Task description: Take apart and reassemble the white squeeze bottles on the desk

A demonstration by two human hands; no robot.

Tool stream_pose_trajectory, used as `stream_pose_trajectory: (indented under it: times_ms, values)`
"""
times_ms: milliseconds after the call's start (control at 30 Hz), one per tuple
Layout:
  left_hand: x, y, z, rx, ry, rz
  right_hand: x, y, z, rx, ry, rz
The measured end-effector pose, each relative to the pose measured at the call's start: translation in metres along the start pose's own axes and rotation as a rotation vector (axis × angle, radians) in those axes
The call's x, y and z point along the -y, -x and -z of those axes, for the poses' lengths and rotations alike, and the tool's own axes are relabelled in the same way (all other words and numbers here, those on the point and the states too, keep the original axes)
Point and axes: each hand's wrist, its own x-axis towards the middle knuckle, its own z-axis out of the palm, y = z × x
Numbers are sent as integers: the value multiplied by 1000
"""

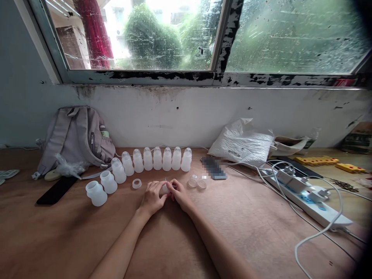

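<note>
Between my hands, low over the table, is a small white ribbed bottle collar [164, 189], partly covered by fingers. My left hand [153, 197] wraps round its left side. The fingers of my right hand [178, 192] pinch it from the right. Left of my hands a loose white ring [136, 183] lies on the table. To the right lie two small clear round pieces, one with a raised middle [192, 181] and one shallower [202, 184]. Behind stands a curved row of several frosted baby bottles with clear caps [157, 159]. Two uncapped bottles [97, 193] stand at its left end.
A grey backpack [77, 137] leans on the wall, with a black flat case [56, 190] before it. On the right are a phone [217, 170], a silvery bag [242, 143], a white power strip [308, 199] with trailing cables, and yellow blocks [316, 160].
</note>
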Motion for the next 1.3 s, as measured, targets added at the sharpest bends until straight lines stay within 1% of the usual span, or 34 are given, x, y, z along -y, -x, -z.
stream_pose_trajectory:
  times_ms: [167,300,533,633,767,1067,1300]
  values:
    - [-2,0,-1,-9,11,-63,2,0,2,15,-182,-48]
    - [-2,-1,-1,-4,28,-78,3,-1,2,51,-300,-110]
    - [-4,-1,4,33,94,-91,4,-2,5,176,-437,-185]
    - [-5,-1,5,31,141,-56,3,-3,7,216,-456,-194]
    - [-5,-1,5,36,215,-12,2,-3,9,236,-458,-205]
    - [-4,-2,9,67,320,25,2,-4,12,292,-480,-236]
    - [-5,-2,15,98,334,34,3,-5,15,344,-471,-276]
